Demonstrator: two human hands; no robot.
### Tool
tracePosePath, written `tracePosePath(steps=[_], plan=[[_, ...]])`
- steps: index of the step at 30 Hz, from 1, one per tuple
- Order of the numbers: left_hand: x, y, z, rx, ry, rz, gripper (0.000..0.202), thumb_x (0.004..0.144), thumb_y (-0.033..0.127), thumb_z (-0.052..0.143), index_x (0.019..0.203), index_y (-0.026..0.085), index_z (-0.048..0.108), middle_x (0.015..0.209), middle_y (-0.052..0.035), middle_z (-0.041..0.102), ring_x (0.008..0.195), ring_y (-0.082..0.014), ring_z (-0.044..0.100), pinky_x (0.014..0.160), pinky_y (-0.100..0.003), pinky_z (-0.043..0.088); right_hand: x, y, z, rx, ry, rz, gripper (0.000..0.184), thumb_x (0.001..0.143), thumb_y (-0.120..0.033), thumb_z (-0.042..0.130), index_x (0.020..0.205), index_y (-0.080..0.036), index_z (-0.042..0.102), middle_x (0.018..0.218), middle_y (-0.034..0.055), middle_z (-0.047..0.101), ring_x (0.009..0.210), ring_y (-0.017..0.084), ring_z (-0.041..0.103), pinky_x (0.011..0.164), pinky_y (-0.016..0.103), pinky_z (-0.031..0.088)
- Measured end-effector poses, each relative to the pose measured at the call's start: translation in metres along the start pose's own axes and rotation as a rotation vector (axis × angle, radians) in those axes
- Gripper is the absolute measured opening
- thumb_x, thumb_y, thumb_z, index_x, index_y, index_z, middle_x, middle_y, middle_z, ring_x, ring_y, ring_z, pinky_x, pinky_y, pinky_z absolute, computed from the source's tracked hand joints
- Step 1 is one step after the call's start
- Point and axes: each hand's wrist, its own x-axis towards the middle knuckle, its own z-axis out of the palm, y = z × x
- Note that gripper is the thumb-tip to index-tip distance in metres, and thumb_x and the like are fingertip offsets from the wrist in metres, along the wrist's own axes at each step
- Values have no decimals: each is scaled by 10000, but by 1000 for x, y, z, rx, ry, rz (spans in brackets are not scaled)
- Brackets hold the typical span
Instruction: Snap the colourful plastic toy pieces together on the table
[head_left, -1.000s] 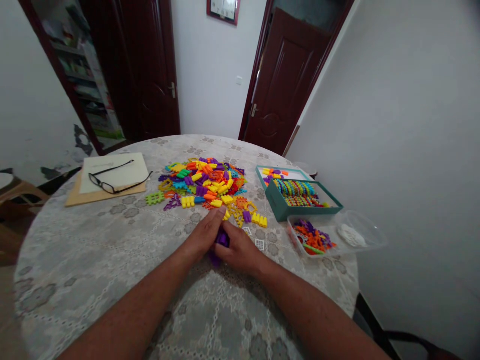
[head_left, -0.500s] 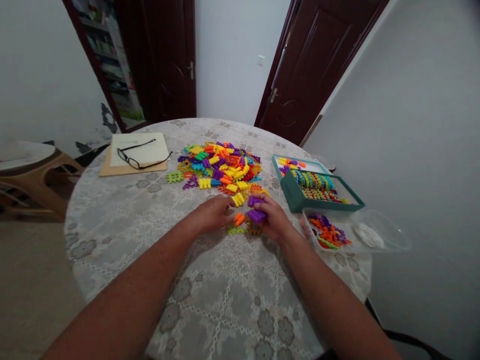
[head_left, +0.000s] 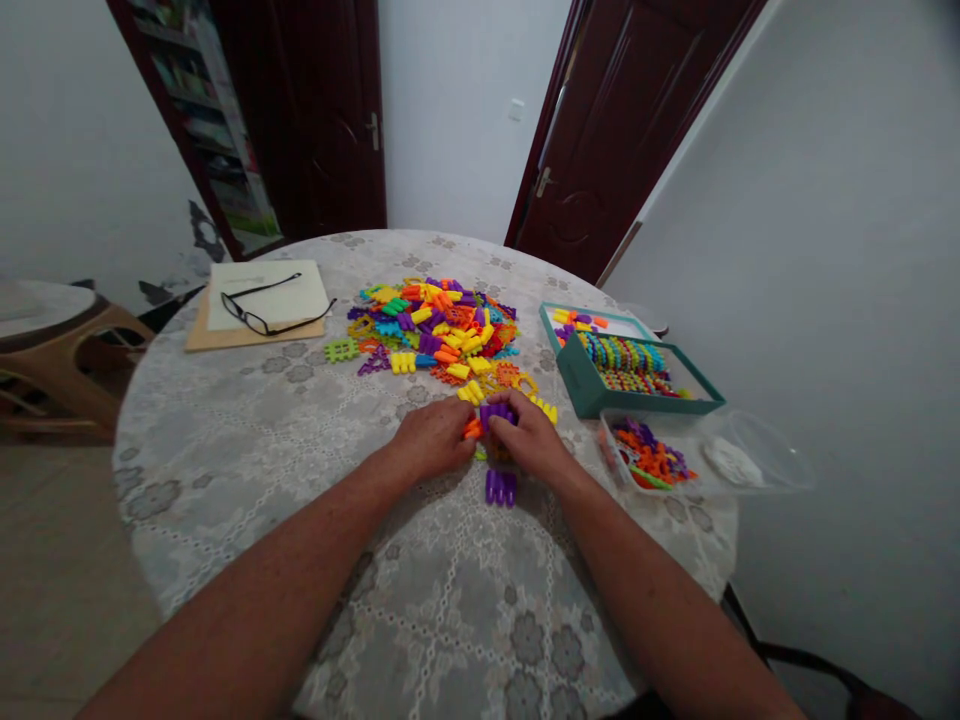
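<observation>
At the middle of the round table, the left hand and right hand meet, knuckles up. The left hand's fingers pinch an orange block. The right hand grasps a purple block, and the two blocks touch. A loose purple piece lies on the cloth at 6 o'clock, just below the hands. The heap of coloured blocks sits at 12 o'clock, a green box at 2, a clear tray at 3, and glasses on paper at 10.
</observation>
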Motion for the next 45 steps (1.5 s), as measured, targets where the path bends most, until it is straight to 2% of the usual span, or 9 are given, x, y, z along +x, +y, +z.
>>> tracePosePath(steps=[3, 9, 17, 23, 26, 32, 35, 39, 45], plan=[[1, -3, -1, 17, 13, -22, 153, 908, 342, 605, 956, 223, 688, 963, -118, 696, 852, -285, 656, 699, -356, 455, -6, -15, -16, -115, -40, -88, 225, 810, -244, 607, 1021, -221, 683, 885, -19, 658, 806, 164, 578, 711, 274, 442], [6, -11, 0, -30, 92, -51, 163, 927, 351, 617, 1006, 220, 671, 1005, -101, 685, 928, -279, 661, 769, -362, 483, -40, -35, -39, -372, -417, -178, 117, 887, -273, 696, 999, -240, 689, 867, -8, 675, 769, 170, 573, 696, 283, 395], [6, -7, -2, -84, 206, 26, 265, 864, 225, 627, 1125, 196, 665, 1105, -89, 669, 1040, -264, 648, 931, -380, 514, -71, -20, -19, -635, -339, -172, 300, 851, -271, 777, 1126, -218, 670, 1103, 80, 615, 884, 208, 585, 761, 315, 396], [6, -3, -2, -113, 298, 121, 253, 888, 187, 593, 1130, 176, 669, 1091, -92, 671, 1007, -243, 643, 969, -374, 518, -62, -23, -22, -441, -348, -145, 152, 852, -214, 735, 971, -221, 641, 960, 24, 670, 856, 193, 590, 732, 303, 397], [6, -4, -2, -114, 305, 128, 247, 902, 179, 594, 1138, 185, 665, 1121, -91, 674, 1021, -238, 644, 982, -378, 521, -56, -19, -22, -290, -323, -114, 226, 814, -194, 745, 1031, -241, 706, 947, 14, 719, 841, 195, 617, 732, 304, 431], [4, -4, -3, -125, 331, 200, 284, 949, 211, 604, 1228, 197, 656, 1170, -110, 687, 1124, -263, 635, 1033, -432, 521, -35, -3, -25, 473, 80, 165, 293, 795, -397, 815, 1015, -213, 753, 748, 11, 679, 551, 130, 496, 478, 254, 405], [2, 2, -3, -108, 326, 292, 279, 969, 216, 591, 1239, 194, 656, 1193, -129, 688, 1177, -283, 622, 1049, -450, 521, -29, -2, -26, 752, 112, 222, 332, 725, -381, 884, 958, -215, 716, 708, -9, 646, 545, 113, 475, 450, 224, 409], [0, 7, -1, -73, 266, 379, 264, 962, 198, 590, 1215, 184, 666, 1153, -128, 697, 1118, -279, 638, 995, -424, 541, -31, -1, -17, 778, -26, 255, 353, 711, -380, 903, 941, -210, 696, 696, -16, 644, 517, 102, 480, 431, 211, 411], [0, 2, 2, -101, 205, 393, 360, 963, 198, 606, 1321, 229, 626, 1205, -105, 726, 1118, -276, 665, 996, -423, 543, -28, -9, -20, 698, -50, 239, 346, 752, -426, 867, 942, -204, 681, 658, -28, 626, 493, 101, 487, 433, 211, 392]])
